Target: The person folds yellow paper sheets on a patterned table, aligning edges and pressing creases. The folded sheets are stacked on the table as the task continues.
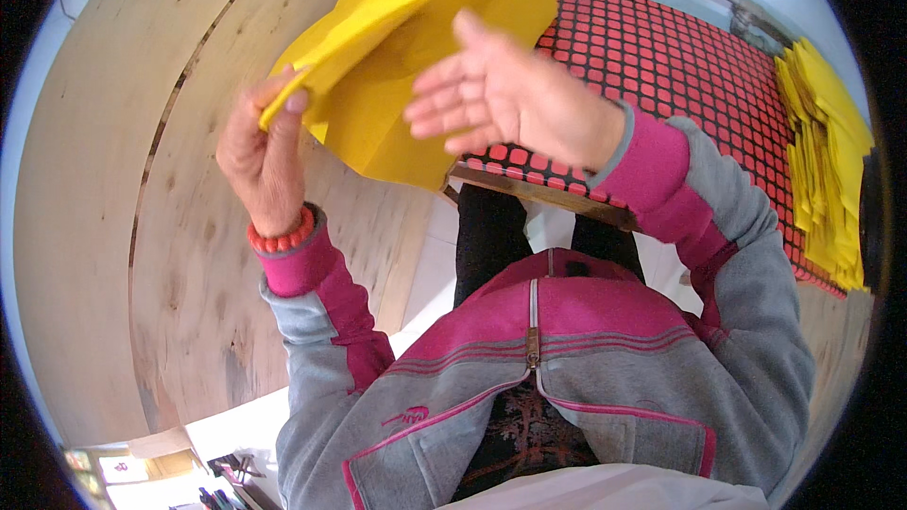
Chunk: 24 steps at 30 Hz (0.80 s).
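My left hand (pixel 265 151) pinches the edge of a floppy yellow fabric piece (pixel 373 66) between thumb and fingers. The fabric's two layers stand apart, like the mouth of a bag, and it is held up above the table's edge. My right hand (pixel 515 99) is open, palm showing and fingers spread, in front of the yellow fabric. It is slightly blurred, and nothing is in it. Whether its fingertips touch the fabric, I cannot tell.
A table with a red-and-black checked cover (pixel 661 66) lies ahead, right of centre. On its right end sits a pile of folded yellow fabric pieces (pixel 827 161). A large pale wooden board (pixel 208 321) takes up the left side.
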Tool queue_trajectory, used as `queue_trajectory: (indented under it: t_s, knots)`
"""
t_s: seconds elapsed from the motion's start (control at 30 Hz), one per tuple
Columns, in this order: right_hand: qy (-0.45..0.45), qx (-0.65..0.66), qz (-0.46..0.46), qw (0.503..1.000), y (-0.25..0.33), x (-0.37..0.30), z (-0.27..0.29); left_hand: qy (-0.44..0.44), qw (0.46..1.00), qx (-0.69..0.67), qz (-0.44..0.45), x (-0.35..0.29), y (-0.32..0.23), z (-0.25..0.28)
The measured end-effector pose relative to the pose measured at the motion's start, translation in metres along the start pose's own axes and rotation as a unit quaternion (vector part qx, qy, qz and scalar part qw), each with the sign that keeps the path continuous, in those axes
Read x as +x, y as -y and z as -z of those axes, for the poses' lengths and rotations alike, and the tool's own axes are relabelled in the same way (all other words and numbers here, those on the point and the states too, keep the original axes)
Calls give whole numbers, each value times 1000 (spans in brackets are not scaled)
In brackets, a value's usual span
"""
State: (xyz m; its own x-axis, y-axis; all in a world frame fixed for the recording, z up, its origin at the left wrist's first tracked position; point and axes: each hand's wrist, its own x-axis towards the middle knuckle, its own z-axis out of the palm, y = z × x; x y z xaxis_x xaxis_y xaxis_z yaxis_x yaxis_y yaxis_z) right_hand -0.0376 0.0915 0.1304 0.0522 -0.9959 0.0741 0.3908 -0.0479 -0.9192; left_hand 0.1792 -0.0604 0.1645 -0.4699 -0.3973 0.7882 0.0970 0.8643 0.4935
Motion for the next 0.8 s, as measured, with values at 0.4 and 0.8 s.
queue_trajectory:
  t_s: [0.4, 0.8]
  knots:
    - [-169, -147, 143, 964, 23, -33, 157, 322, 939, 5, -123, -38, -91, -87]
    - [-369, -171, 38, 913, 11, -181, 314, 339, 933, -78, -90, -85, -118, -313]
